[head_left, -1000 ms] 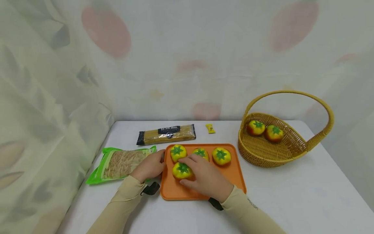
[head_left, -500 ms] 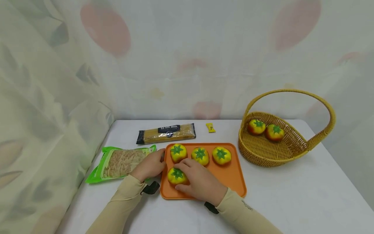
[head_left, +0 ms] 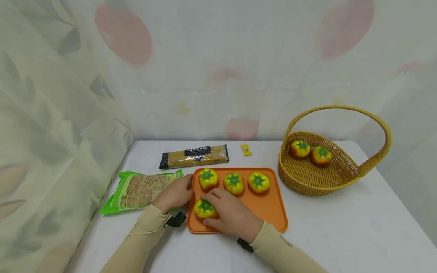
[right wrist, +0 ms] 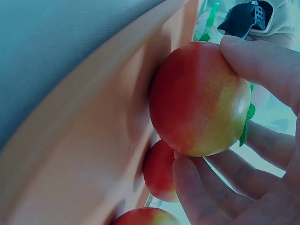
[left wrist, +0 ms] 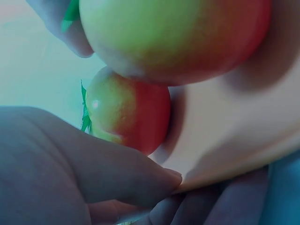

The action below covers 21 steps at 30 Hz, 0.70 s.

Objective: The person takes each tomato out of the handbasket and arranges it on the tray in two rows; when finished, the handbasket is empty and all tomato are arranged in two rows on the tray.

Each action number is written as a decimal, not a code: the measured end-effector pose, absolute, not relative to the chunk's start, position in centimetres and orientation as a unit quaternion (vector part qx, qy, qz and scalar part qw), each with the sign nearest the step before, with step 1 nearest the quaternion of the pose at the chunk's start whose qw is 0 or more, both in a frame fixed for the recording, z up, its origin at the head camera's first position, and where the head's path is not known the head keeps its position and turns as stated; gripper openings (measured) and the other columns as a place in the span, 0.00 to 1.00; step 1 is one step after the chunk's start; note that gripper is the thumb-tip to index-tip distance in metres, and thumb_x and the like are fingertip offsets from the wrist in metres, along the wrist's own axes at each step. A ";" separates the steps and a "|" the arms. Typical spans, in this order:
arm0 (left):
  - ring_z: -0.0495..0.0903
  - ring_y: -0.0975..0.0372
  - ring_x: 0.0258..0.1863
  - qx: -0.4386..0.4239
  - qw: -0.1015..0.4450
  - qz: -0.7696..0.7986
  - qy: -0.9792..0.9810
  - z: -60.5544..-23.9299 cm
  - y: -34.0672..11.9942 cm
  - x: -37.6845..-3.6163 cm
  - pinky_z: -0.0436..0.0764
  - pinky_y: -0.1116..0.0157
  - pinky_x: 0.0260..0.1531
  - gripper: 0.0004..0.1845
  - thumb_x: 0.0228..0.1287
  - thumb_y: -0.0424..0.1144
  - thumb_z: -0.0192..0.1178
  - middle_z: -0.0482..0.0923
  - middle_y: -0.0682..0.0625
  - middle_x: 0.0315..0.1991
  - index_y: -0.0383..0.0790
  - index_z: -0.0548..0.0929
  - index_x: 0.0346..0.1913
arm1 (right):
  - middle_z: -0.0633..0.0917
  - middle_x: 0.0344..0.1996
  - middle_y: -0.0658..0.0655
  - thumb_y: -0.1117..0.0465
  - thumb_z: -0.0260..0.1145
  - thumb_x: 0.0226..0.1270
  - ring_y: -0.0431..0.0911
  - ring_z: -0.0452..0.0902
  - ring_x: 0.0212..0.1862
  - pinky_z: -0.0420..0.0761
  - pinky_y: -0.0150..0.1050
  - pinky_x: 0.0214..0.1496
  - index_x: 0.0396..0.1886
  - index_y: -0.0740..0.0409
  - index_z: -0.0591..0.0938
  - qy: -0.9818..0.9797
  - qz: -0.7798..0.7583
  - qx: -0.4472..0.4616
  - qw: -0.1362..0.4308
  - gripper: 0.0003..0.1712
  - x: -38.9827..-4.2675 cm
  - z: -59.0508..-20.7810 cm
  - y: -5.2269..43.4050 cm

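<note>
An orange tray (head_left: 266, 212) carries several yellow-and-red persimmons with green star-shaped tops. My left hand (head_left: 175, 194) pinches the tray's left edge; in the left wrist view its thumb (left wrist: 136, 180) lies on the rim with fingers underneath. My right hand (head_left: 233, 214) holds the front-left persimmon (head_left: 205, 209), thumb on one side and fingers on the other. In the right wrist view this persimmon (right wrist: 199, 101) sits right at the tray floor. Three others, a left persimmon (head_left: 208, 179), a middle persimmon (head_left: 233, 183) and a right persimmon (head_left: 258, 182), form a row at the back.
A wicker basket (head_left: 314, 190) with a tall handle stands to the right, two persimmons (head_left: 321, 156) inside. Behind the tray lie a spaghetti packet (head_left: 194, 156) and a small yellow wrapped candy (head_left: 246, 149). A green-edged food bag (head_left: 143, 189) lies left, beside my left hand.
My right hand has moved the held persimmon leftward and toward the tray's near-left corner, uncovering the middle persimmon. My left hand stays at the tray edge.
</note>
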<state>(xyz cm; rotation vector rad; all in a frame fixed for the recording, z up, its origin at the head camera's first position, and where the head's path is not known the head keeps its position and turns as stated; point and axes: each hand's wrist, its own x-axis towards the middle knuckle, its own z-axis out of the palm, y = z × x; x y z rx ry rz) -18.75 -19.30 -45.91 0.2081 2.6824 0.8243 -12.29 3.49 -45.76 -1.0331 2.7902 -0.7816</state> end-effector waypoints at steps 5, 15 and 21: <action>0.83 0.52 0.54 0.076 0.164 0.290 0.940 -45.9 -19.2 -18.7 0.84 0.46 0.62 0.32 0.78 0.33 0.57 0.80 0.34 0.70 0.29 0.67 0.81 | 0.81 0.60 0.47 0.45 0.78 0.70 0.36 0.79 0.54 0.85 0.38 0.63 0.73 0.46 0.79 0.904 -0.254 -0.342 0.024 0.35 -12.2 -45.8 3.5; 0.84 0.53 0.52 0.075 0.165 0.291 0.939 -46.1 -19.3 -18.8 0.85 0.49 0.57 0.32 0.78 0.34 0.57 0.81 0.34 0.69 0.29 0.66 0.81 | 0.81 0.65 0.49 0.43 0.78 0.69 0.40 0.81 0.60 0.84 0.42 0.70 0.75 0.46 0.79 0.910 -0.253 -0.326 0.041 0.37 -12.3 -45.6 3.6; 0.84 0.52 0.55 0.073 0.165 0.291 0.940 -46.1 -19.4 -18.9 0.85 0.47 0.61 0.33 0.78 0.34 0.57 0.80 0.34 0.69 0.29 0.66 0.81 | 0.79 0.70 0.50 0.42 0.78 0.69 0.43 0.80 0.66 0.82 0.45 0.73 0.76 0.45 0.77 0.912 -0.258 -0.315 0.054 0.40 -12.6 -45.2 3.9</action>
